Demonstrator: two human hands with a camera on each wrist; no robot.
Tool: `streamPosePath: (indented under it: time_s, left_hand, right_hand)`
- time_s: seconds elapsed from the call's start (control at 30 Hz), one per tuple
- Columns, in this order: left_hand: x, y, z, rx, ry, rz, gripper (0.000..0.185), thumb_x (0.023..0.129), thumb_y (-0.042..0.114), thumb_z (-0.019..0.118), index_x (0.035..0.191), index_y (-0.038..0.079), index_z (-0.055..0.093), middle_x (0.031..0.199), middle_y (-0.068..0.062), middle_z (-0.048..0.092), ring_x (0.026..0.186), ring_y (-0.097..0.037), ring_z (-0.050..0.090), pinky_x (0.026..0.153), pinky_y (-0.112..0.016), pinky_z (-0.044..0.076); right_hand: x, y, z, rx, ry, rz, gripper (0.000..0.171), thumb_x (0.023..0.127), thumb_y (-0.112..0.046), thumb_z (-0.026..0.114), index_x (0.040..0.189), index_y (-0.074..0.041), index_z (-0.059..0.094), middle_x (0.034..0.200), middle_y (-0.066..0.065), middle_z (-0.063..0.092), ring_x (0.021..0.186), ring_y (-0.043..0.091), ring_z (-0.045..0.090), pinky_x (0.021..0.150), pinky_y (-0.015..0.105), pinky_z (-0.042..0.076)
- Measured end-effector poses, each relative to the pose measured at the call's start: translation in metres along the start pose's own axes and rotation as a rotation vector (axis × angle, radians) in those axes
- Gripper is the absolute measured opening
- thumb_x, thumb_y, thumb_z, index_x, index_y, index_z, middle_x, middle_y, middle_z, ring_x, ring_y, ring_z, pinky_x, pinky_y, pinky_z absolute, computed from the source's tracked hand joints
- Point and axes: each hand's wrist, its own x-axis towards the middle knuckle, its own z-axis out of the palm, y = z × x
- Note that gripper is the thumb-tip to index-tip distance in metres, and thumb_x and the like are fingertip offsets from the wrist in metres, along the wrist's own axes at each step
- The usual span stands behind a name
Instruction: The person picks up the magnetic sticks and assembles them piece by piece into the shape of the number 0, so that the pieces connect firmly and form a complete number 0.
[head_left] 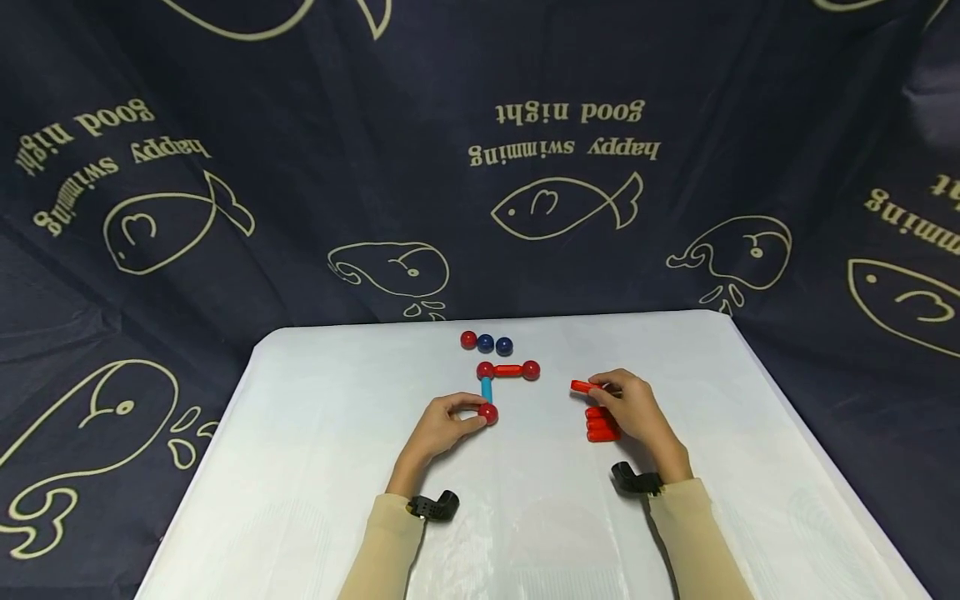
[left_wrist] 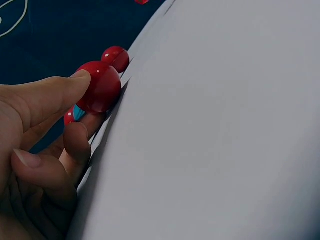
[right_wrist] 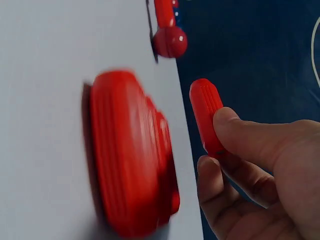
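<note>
Left hand (head_left: 442,429) pinches the red ball (head_left: 488,413) capping the blue rod (head_left: 487,388) at table centre, while the right hand (head_left: 633,408) grips a red rod (head_left: 581,386) lifted above the red rod pile (head_left: 602,425); a sideways nudge could likely detach the ball-and-rod joints.

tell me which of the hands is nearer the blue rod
Left. The left hand pinches the red ball at the blue rod's near end. The right hand is off to the right, holding a red rod.
</note>
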Motion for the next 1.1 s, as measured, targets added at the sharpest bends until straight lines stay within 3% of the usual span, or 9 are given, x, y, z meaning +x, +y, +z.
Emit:
streamPosePath:
  time_s: [0.27, 0.73, 1.1]
  left_hand:
    - [0.001, 0.000, 0.000, -0.010, -0.002, 0.000, 0.030, 0.089, 0.019, 0.081, 0.119, 0.017, 0.076, 0.114, -0.008, 0.077, 0.053, -0.008, 0.049, 0.050, -0.021, 0.041]
    - [0.000, 0.000, 0.000, 0.011, 0.001, -0.001, 0.029, 0.089, 0.020, 0.081, 0.118, 0.018, 0.077, 0.113, -0.006, 0.077, 0.055, -0.008, 0.045, 0.051, -0.021, 0.039]
    - [0.000, 0.000, -0.001, 0.009, 0.006, 0.013, 0.029, 0.089, 0.022, 0.082, 0.117, 0.017, 0.077, 0.112, -0.006, 0.077, 0.056, -0.009, 0.046, 0.051, -0.023, 0.040]
  right_hand:
    - [0.004, -0.020, 0.013, 0.015, -0.053, -0.013, 0.021, 0.093, -0.012, 0.077, 0.113, -0.006, 0.077, 0.113, 0.014, 0.072, 0.095, 0.026, 0.072, 0.084, 0.040, 0.058]
    - [0.006, -0.047, 0.037, 0.059, -0.114, -0.085, 0.018, 0.091, -0.011, 0.079, 0.108, -0.008, 0.078, 0.107, 0.008, 0.074, 0.092, 0.019, 0.067, 0.085, 0.038, 0.058]
    - [0.005, -0.055, 0.045, 0.088, -0.128, -0.146, 0.014, 0.088, -0.007, 0.080, 0.102, -0.008, 0.078, 0.096, 0.004, 0.072, 0.080, 0.011, 0.062, 0.073, 0.024, 0.054]
